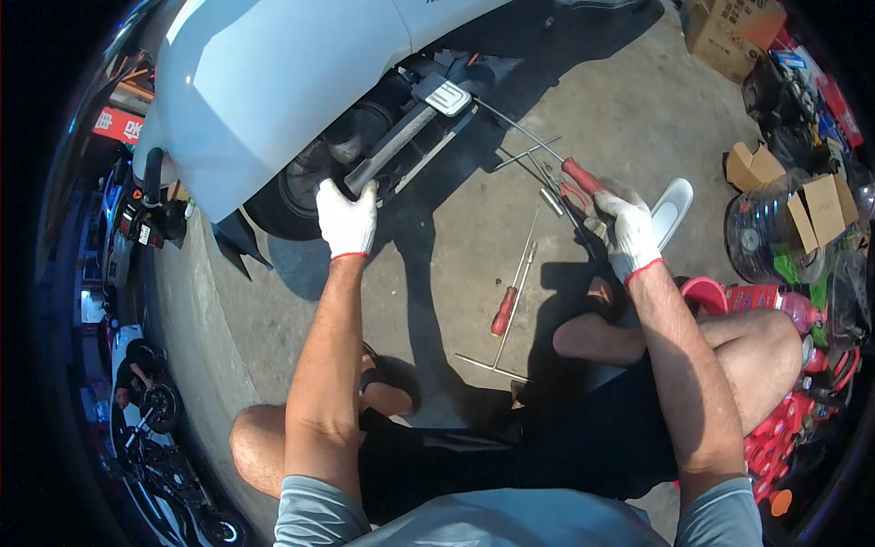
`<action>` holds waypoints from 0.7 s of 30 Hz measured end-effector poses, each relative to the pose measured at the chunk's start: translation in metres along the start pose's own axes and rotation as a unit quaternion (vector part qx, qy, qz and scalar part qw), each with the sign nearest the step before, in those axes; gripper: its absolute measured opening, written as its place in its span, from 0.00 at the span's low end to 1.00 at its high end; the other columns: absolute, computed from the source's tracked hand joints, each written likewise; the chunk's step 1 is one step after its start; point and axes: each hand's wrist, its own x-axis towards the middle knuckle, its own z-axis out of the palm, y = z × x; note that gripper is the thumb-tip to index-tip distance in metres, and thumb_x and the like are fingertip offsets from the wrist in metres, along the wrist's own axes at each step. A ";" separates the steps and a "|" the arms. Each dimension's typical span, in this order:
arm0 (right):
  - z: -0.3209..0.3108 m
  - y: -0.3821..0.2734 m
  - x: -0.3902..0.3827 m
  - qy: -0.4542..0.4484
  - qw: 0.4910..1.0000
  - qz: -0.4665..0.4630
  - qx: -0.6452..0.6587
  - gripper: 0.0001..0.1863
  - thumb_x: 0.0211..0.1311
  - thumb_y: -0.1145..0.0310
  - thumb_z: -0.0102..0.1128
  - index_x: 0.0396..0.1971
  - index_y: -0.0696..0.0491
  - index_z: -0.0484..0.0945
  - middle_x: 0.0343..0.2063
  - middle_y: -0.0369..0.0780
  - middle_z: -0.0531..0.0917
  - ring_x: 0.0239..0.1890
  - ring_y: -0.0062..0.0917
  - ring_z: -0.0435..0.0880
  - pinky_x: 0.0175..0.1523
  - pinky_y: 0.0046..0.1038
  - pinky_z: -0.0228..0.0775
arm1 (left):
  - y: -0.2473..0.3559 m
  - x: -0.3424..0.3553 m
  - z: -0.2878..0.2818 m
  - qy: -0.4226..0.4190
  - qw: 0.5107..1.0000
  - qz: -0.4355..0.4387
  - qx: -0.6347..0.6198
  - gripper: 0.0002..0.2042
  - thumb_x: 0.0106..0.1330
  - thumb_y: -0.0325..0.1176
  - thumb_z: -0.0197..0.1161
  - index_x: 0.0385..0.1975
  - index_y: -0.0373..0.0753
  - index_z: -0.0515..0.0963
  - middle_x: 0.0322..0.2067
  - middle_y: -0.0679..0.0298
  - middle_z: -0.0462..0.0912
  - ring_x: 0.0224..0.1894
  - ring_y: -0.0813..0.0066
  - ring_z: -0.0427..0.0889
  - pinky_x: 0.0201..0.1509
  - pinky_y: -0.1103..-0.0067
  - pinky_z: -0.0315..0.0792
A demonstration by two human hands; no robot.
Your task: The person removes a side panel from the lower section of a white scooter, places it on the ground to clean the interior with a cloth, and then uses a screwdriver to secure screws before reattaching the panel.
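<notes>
My left hand (348,214), in a white glove with red cuff, grips a dark metal bar (392,146) beside the wheel (287,196) under a white scooter body (273,82). My right hand (627,228), gloved alike, is closed on the red handle of a long screwdriver (581,175); its thin shaft reaches a silver-topped pedal bracket (447,98). Below the screwdriver lie T-handle wrenches (509,340), a second red-handled screwdriver (502,313), orange-handled pliers (572,196) and a small socket (550,201). A white plastic piece (672,211) lies just right of my right hand.
Cardboard boxes (729,36), a large clear jug (764,237) and red bottles (788,419) crowd the right side. On the far left are parked motorcycles (155,410) and a person (137,369) in dark clothing. My bent legs (255,442) frame the concrete floor (437,273).
</notes>
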 end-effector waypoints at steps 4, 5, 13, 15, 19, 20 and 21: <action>-0.004 0.003 0.002 0.002 0.999 -0.026 -0.025 0.23 0.61 0.78 0.59 0.57 0.63 0.69 0.35 0.44 0.82 0.23 0.21 0.78 0.25 0.22 0.70 | -0.003 -0.002 0.002 -0.018 1.000 -0.003 0.000 0.27 0.57 0.45 0.70 0.48 0.33 0.71 0.44 0.45 0.77 0.49 0.47 0.77 0.53 0.63 0.71; -0.005 0.004 0.002 0.000 0.998 -0.035 -0.045 0.23 0.62 0.76 0.60 0.57 0.63 0.70 0.34 0.43 0.82 0.23 0.20 0.78 0.24 0.21 0.70 | -0.004 -0.003 0.003 -0.020 1.000 -0.003 0.000 0.27 0.57 0.45 0.70 0.48 0.33 0.71 0.44 0.45 0.77 0.49 0.47 0.77 0.53 0.63 0.71; -0.006 0.012 0.004 -0.009 0.993 -0.022 -0.116 0.22 0.65 0.68 0.63 0.56 0.58 0.73 0.33 0.41 0.83 0.22 0.17 0.78 0.23 0.18 0.68 | -0.006 -0.001 0.006 -0.012 1.000 0.009 -0.005 0.26 0.57 0.44 0.70 0.45 0.29 0.71 0.41 0.42 0.77 0.45 0.48 0.78 0.51 0.64 0.72; -0.005 0.013 0.002 -0.008 0.997 -0.019 -0.074 0.19 0.66 0.68 0.61 0.55 0.57 0.74 0.33 0.40 0.83 0.22 0.17 0.78 0.23 0.18 0.69 | -0.006 0.000 0.009 -0.015 1.000 -0.004 0.005 0.26 0.57 0.44 0.70 0.45 0.29 0.71 0.42 0.42 0.77 0.45 0.48 0.78 0.51 0.64 0.71; -0.016 0.026 0.016 0.011 0.907 -0.275 -0.318 0.18 0.68 0.65 0.59 0.53 0.58 0.76 0.35 0.40 0.84 0.22 0.17 0.79 0.22 0.18 0.69 | -0.003 -0.001 0.011 -0.011 1.000 -0.004 0.008 0.27 0.57 0.44 0.70 0.46 0.29 0.70 0.42 0.42 0.77 0.47 0.46 0.77 0.52 0.64 0.71; -0.017 0.026 0.017 0.013 0.929 -0.230 -0.290 0.17 0.68 0.66 0.58 0.53 0.57 0.76 0.36 0.40 0.84 0.22 0.17 0.79 0.23 0.19 0.69 | -0.003 -0.002 0.011 -0.012 1.000 -0.004 0.008 0.27 0.57 0.44 0.70 0.46 0.29 0.70 0.42 0.42 0.77 0.47 0.46 0.77 0.52 0.64 0.71; -0.014 0.023 0.014 0.013 0.948 -0.184 -0.260 0.17 0.68 0.66 0.57 0.52 0.57 0.77 0.37 0.40 0.84 0.22 0.16 0.78 0.24 0.19 0.69 | -0.003 -0.002 0.011 -0.013 1.000 -0.009 0.013 0.27 0.56 0.42 0.71 0.48 0.30 0.70 0.43 0.43 0.77 0.48 0.46 0.77 0.53 0.64 0.70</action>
